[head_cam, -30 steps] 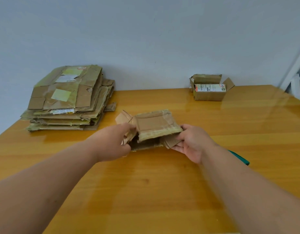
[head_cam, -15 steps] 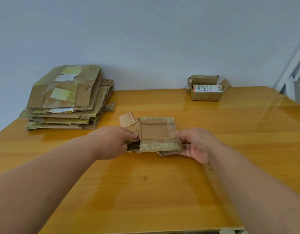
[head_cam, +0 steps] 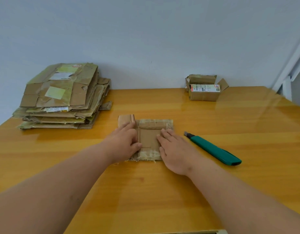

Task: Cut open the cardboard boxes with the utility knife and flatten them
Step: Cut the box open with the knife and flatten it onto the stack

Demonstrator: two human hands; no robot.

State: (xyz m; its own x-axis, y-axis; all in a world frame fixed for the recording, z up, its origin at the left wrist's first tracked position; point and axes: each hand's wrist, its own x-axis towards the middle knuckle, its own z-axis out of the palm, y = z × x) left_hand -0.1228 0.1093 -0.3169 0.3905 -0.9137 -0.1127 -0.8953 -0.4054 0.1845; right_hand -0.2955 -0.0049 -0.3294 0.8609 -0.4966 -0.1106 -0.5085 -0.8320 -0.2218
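Green utility knife point(head_cam: 215, 150), brown taped cardboard point(head_cam: 149, 137), glossy orange-yellow wooden table point(head_cam: 230, 119).

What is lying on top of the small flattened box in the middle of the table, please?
Both hands: the left hand and right hand press flat on the flattened box. The cardboard beneath the palms is covered, so its state there cannot be seen.

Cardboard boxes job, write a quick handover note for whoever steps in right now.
Left hand and right hand both press flat on the small flattened box mid-table.
Utility knife lies to its right, untouched.
Done: stack of flattened boxes at far left.
Left: move this piece to the stack, then cut and flatten the open box at the far right.
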